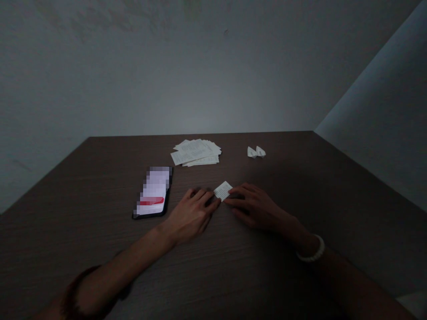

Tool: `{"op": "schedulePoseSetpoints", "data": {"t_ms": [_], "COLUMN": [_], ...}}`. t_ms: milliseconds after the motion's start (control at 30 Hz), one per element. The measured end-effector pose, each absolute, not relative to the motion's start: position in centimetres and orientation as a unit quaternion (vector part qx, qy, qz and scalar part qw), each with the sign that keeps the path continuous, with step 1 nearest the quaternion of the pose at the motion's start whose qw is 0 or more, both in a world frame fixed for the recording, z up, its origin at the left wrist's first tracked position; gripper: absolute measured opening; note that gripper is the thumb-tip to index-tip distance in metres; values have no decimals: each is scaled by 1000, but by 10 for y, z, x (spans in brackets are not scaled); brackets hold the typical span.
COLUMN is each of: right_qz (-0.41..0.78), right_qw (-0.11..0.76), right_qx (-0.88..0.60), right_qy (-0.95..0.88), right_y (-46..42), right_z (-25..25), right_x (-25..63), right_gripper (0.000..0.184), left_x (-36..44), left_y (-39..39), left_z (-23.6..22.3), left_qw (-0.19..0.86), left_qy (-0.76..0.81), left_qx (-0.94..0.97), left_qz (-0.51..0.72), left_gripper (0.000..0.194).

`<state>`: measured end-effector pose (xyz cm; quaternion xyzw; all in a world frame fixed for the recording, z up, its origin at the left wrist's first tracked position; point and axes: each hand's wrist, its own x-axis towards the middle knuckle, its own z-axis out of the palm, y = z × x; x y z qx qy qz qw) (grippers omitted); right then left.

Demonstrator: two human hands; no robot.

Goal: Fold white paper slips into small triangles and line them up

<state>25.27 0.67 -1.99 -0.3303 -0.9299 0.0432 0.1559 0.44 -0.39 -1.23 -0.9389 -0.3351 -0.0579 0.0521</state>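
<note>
A small square of printed white paper [223,190], apparently folded, lies on the tabletop with one corner pointing away from me. My left hand [195,214] has its thumb and index finger at the paper's left and near edges. On the opposite side, my right hand [255,204] presses its thumb and index fingertips against the right and near edges. Both hands are closed around the paper, resting low at the table surface. The undersides of the fingers are hidden.
A dark wooden table [100,186] meets a grey wall behind. Left of my hands lies a phone [154,192] with a lit, blurred screen. Beyond are a fanned pile of printed paper slips [196,152] and, farther right, a folded paper bow [256,152].
</note>
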Motion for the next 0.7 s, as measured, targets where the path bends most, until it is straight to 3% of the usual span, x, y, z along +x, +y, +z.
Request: {"op": "schedulePoseSetpoints", "data": {"t_ms": [300, 700], "right_qz": [41, 18], "right_qw": [148, 164], "right_qx": [-335, -408], "right_qy": [-930, -898], "right_y": [6, 12], "right_z": [-18, -20], "right_x": [251, 252], "right_gripper": [35, 26], "left_x": [3, 6], "left_y": [-1, -3], "left_z": [-12, -12], "left_qw": [38, -15], "left_qy": [-316, -340], "left_qx": [-946, -936], "left_qz": [-66, -95], "left_gripper": [44, 44]}}
